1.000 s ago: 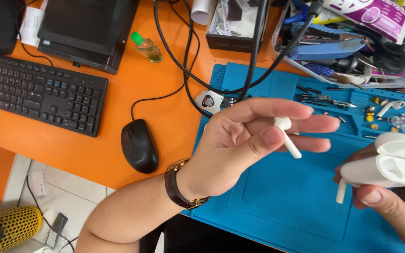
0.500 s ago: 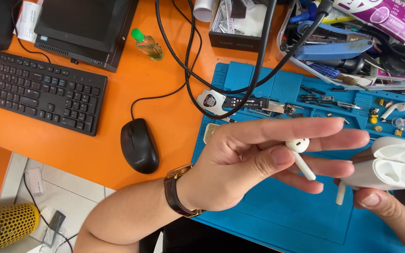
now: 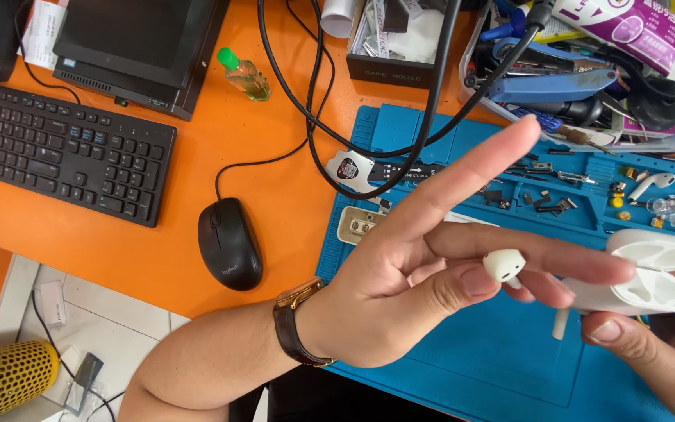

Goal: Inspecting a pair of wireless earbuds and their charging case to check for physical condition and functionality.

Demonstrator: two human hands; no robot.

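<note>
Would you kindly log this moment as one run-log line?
left hand: pinches white earbud, index finger raised | right hand: holds open white charging case | below: blue work mat | second earbud on mat

Dark, unlit screen (image 3: pixel 130 39) stands at the desk's top left, behind the keyboard. White paper slip (image 3: pixel 41 35) lies just left of it. Purple-and-white flat package (image 3: pixel 626 27) lies tilted at top right. Small black open box (image 3: pixel 396 47) sits at top centre.

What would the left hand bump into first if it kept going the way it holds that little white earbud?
Probably the open white charging case in the right hand. The left hand pinches the earbud just beside it, though depth is unclear.
</note>
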